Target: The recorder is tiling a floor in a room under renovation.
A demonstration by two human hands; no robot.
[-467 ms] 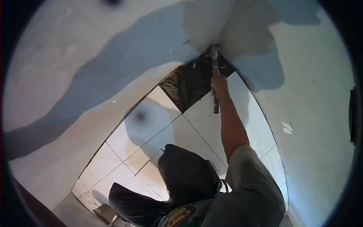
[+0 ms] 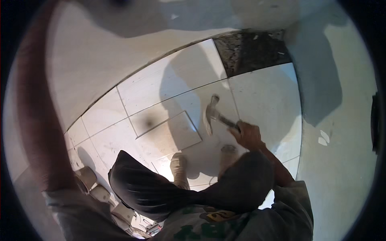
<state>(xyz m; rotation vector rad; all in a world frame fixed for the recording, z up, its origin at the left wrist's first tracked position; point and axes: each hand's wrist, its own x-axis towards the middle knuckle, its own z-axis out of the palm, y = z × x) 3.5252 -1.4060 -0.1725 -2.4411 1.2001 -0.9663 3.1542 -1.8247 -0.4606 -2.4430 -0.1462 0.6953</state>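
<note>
My right hand (image 2: pixel 248 134) is closed round the handle of a claw hammer (image 2: pixel 213 112), its head above the white floor tiles (image 2: pixel 263 96). Below and left of the hammer, a separate tile piece (image 2: pixel 173 130) appears to lie on the tiled floor. A dark, rough untiled patch (image 2: pixel 261 52) sits beyond, against the wall. My left forearm stretches up along the left edge to the top rim; the hand itself is out of view.
Pale walls (image 2: pixel 88 56) border the tiles at the top and right. My knees and feet are low in the middle. At lower left are tan containers or objects (image 2: pixel 86 178) and small items I cannot make out.
My right hand has drawn back from the dark corner with the hammer, now angled over the tiles. My left arm has risen into view on the left, and the view has shifted.
</note>
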